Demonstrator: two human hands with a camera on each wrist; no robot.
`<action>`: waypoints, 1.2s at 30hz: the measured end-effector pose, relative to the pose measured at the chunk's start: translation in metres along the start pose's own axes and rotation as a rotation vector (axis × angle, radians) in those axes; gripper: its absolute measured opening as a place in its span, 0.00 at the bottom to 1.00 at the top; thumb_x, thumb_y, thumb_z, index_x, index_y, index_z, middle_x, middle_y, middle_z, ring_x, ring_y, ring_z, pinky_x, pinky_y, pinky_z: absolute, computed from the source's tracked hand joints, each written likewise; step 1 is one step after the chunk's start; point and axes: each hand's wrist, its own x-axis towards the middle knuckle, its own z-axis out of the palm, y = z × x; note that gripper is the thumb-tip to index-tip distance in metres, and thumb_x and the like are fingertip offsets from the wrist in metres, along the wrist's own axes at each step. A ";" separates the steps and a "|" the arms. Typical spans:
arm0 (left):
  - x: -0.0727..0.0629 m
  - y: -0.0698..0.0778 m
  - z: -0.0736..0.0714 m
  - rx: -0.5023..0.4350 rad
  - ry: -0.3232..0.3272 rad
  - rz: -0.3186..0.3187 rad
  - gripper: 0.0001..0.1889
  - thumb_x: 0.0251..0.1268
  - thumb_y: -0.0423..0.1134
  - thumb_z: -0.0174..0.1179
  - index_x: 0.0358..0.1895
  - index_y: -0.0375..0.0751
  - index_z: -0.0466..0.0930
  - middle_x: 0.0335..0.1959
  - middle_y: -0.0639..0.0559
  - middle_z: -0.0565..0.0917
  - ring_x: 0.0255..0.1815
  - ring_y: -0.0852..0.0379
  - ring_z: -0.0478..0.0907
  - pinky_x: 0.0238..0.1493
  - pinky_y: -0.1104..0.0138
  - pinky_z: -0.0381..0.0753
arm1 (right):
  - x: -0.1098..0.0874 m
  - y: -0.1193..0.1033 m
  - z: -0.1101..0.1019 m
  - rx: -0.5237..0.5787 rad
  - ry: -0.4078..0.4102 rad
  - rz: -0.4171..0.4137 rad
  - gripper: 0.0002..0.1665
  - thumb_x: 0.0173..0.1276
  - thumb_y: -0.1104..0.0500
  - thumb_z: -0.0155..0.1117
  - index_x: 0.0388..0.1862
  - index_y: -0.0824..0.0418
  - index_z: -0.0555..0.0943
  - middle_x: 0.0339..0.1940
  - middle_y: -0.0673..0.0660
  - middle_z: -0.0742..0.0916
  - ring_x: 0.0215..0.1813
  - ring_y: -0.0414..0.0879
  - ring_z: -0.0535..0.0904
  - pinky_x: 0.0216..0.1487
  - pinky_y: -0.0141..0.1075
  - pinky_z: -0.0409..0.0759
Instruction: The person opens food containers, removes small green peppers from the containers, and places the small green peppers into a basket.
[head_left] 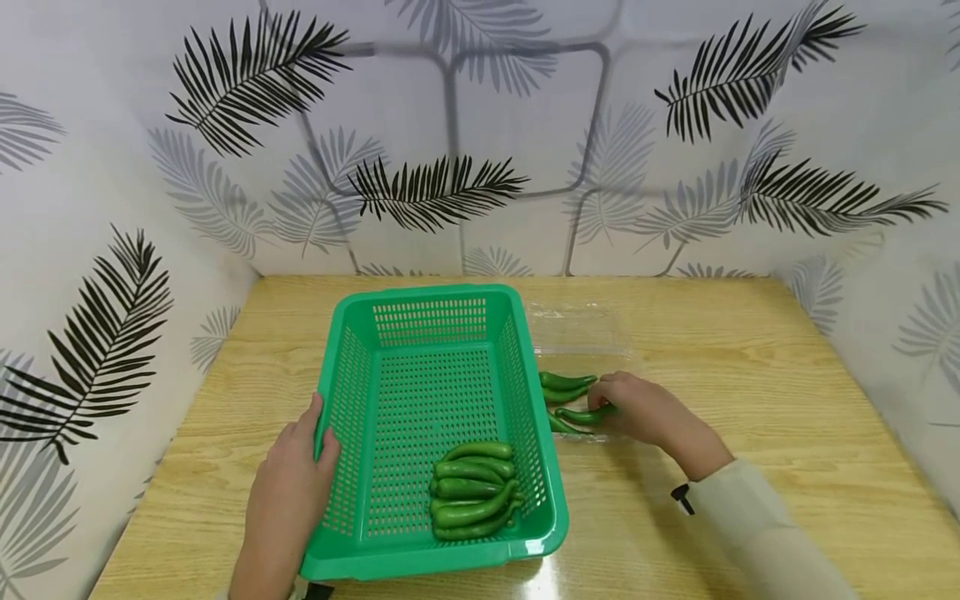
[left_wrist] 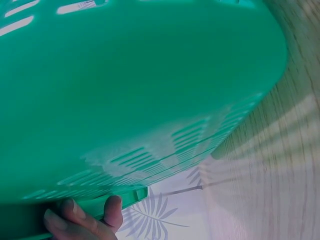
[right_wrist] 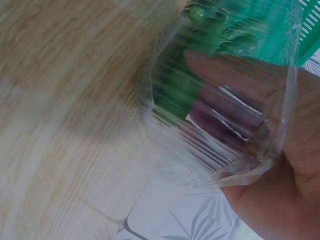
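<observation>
My left hand (head_left: pixel 288 475) grips the left rim of a green plastic basket (head_left: pixel 431 567), thumb on the inner side; its fingertips (left_wrist: pixel 114 210) show at the rim in the left wrist view. Several green chili peppers (head_left: pixel 472 490) lie bunched in the basket's near right corner. To the right of the basket, my right hand (head_left: pixel 637 407) reaches into a clear plastic container (right_wrist: pixel 220 175). There its curled fingers hold a green chili pepper (head_left: pixel 581 416), partly hidden by the hand. A few more green peppers (head_left: pixel 564 382) lie in the container beside it.
The container's clear lid (head_left: pixel 577 329) lies folded back behind it. Beneath everything is a wood-grain table (head_left: pixel 750 358), with leaf-patterned cloth (head_left: pixel 465 125) rising at the back and sides. The basket's right wall overlaps the container's left edge in the head view.
</observation>
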 end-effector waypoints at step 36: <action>-0.001 -0.001 0.001 -0.007 0.020 0.012 0.27 0.69 0.40 0.47 0.69 0.37 0.60 0.44 0.36 0.78 0.24 0.49 0.72 0.21 0.59 0.72 | 0.013 -0.077 -0.061 0.141 0.143 -0.267 0.11 0.59 0.60 0.68 0.42 0.52 0.80 0.39 0.43 0.79 0.42 0.39 0.73 0.42 0.34 0.75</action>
